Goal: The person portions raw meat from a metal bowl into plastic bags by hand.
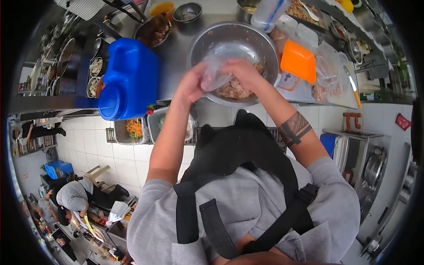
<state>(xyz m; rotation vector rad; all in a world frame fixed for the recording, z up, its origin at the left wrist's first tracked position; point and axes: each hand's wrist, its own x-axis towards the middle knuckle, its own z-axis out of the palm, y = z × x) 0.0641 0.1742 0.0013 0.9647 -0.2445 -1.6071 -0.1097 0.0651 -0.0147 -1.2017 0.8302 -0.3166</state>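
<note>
A large steel bowl (203, 44) stands at the counter's front edge with pinkish raw meat (234, 89) in its bottom. Over the bowl, my left hand (193, 82) has its fingers closed on the side of a clear plastic bag (214, 74). The bag's other side is pinched by my right hand (243, 73), which is above the meat. What the bag holds, if anything, cannot be made out. Just right of the bowl lies an orange tray (298, 62).
A blue jug (128, 79) stands left of the bowl. Behind are a small steel bowl (187, 12) and a bowl of dark food (154, 33). A knife (352, 84) lies at the right. Containers sit below the counter edge; people are at lower left.
</note>
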